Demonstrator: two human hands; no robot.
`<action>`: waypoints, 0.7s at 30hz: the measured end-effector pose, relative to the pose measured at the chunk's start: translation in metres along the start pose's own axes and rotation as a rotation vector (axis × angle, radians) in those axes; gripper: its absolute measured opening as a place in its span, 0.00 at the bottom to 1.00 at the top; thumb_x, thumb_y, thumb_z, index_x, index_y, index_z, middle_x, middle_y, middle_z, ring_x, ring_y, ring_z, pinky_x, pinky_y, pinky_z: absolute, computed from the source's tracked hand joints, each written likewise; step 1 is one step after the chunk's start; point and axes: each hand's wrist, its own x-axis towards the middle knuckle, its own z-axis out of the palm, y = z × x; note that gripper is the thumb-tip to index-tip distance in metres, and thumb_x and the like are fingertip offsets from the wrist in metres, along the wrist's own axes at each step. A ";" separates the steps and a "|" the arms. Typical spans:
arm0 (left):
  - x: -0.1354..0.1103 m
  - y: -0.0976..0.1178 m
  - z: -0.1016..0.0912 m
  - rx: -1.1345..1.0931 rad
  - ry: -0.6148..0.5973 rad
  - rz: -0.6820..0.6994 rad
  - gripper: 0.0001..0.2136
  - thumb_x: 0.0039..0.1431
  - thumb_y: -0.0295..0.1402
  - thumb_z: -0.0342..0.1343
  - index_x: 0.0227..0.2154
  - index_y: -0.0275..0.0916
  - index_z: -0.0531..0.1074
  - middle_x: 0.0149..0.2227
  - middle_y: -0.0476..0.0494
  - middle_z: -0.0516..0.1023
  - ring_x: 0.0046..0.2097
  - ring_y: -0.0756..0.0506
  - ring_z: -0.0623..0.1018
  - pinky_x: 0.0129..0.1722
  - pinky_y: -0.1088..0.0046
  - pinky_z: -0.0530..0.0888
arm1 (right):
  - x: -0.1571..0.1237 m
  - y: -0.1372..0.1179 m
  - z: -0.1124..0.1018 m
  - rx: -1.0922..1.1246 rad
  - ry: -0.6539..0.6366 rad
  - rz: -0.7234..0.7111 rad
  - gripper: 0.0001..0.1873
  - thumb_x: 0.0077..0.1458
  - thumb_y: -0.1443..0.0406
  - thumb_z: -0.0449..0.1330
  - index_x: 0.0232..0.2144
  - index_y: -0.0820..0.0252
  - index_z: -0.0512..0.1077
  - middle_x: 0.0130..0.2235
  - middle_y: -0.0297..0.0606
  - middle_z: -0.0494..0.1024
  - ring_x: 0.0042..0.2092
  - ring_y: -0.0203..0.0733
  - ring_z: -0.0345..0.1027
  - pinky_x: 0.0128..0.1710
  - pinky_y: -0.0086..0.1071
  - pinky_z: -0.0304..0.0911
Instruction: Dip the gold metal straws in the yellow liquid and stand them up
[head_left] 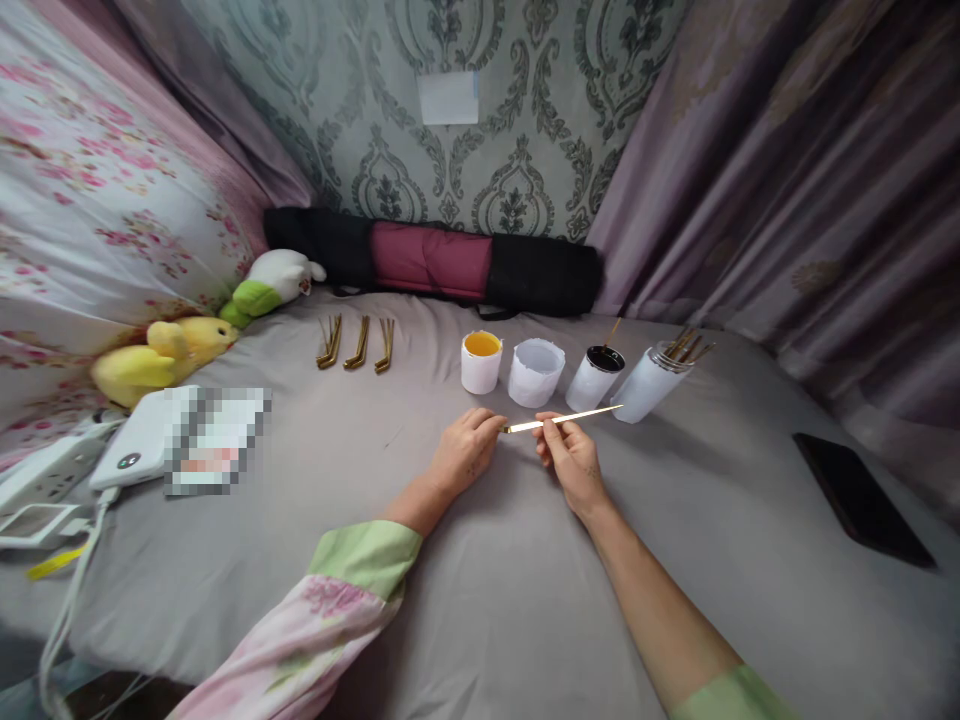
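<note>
Between my two hands is a thin, shiny gold strip, its free tip reaching out to the right. My left hand is closed, with its fingertips at the strip's left end. Thumb and fingers of my right hand pinch the strip around its middle. Just beyond the hands stand white-wrapped cups: one yellow inside, a wider pale one, a dark-mouthed one with a thin stick in it, and a tilted jar holding several gold-brown strips.
Three small bundles of bent gold strips lie at the back left. Behind them stretches a long black-and-maroon bag. Plush toys, a white power bank and a power strip are on the left. A black phone lies right.
</note>
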 end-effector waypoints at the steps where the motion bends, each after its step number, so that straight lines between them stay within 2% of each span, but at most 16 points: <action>1: 0.000 -0.001 0.001 -0.028 0.017 -0.014 0.12 0.59 0.28 0.41 0.43 0.38 0.67 0.39 0.41 0.70 0.41 0.47 0.69 0.41 0.71 0.68 | 0.000 0.000 0.000 0.001 0.000 0.000 0.17 0.49 0.54 0.55 0.37 0.59 0.67 0.28 0.34 0.70 0.24 0.30 0.59 0.19 0.23 0.54; 8: 0.002 -0.004 0.008 -0.214 0.100 -0.107 0.11 0.57 0.28 0.44 0.40 0.38 0.69 0.36 0.42 0.71 0.37 0.49 0.71 0.38 0.73 0.69 | 0.001 0.002 -0.002 -0.004 0.035 0.005 0.18 0.48 0.52 0.54 0.36 0.58 0.67 0.28 0.33 0.69 0.24 0.30 0.60 0.19 0.23 0.55; 16: 0.006 0.002 0.001 -0.362 0.095 -0.238 0.10 0.57 0.32 0.46 0.34 0.36 0.71 0.31 0.43 0.73 0.31 0.51 0.70 0.31 0.76 0.67 | 0.002 0.004 -0.004 0.009 0.083 -0.006 0.17 0.50 0.53 0.54 0.36 0.59 0.66 0.27 0.32 0.67 0.24 0.29 0.61 0.18 0.21 0.55; 21: 0.006 0.004 0.005 -0.566 0.052 -0.416 0.11 0.55 0.36 0.48 0.34 0.35 0.72 0.29 0.44 0.74 0.29 0.51 0.71 0.29 0.77 0.68 | 0.003 0.003 -0.005 -0.012 0.114 -0.027 0.17 0.50 0.53 0.53 0.36 0.59 0.66 0.26 0.32 0.66 0.23 0.29 0.60 0.18 0.22 0.55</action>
